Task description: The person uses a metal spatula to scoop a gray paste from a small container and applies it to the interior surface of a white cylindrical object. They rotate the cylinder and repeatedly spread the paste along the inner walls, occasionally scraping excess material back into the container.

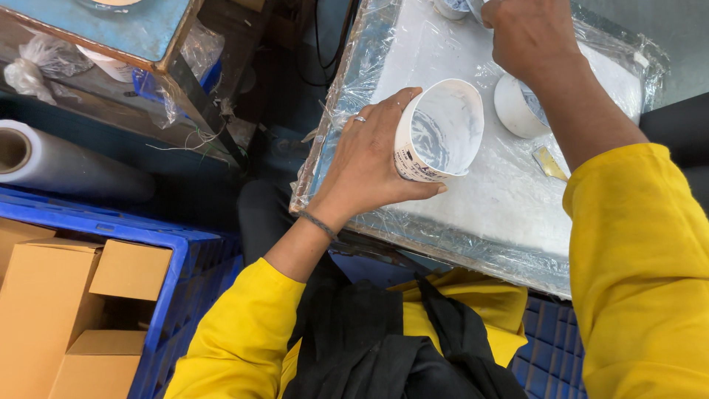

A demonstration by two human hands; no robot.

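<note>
My left hand (367, 159) grips a white paper cup (441, 131), tilted on its side so its open mouth faces me; grey-white smears coat the inside. A ring and a thin bracelet show on that hand. My right hand (526, 37) reaches toward the far edge of the board, fingers curled downward; what it holds is hidden. Just below that wrist, a second white cup (517, 107) rests on the board. Both sleeves are yellow.
The work surface is a white board wrapped in clear plastic film (487, 214). A small yellowish strip (549, 162) lies on it. A roll of clear film (55, 164), a blue crate (185, 258) with cardboard boxes (44, 310) and a blue-topped table (140, 33) sit left.
</note>
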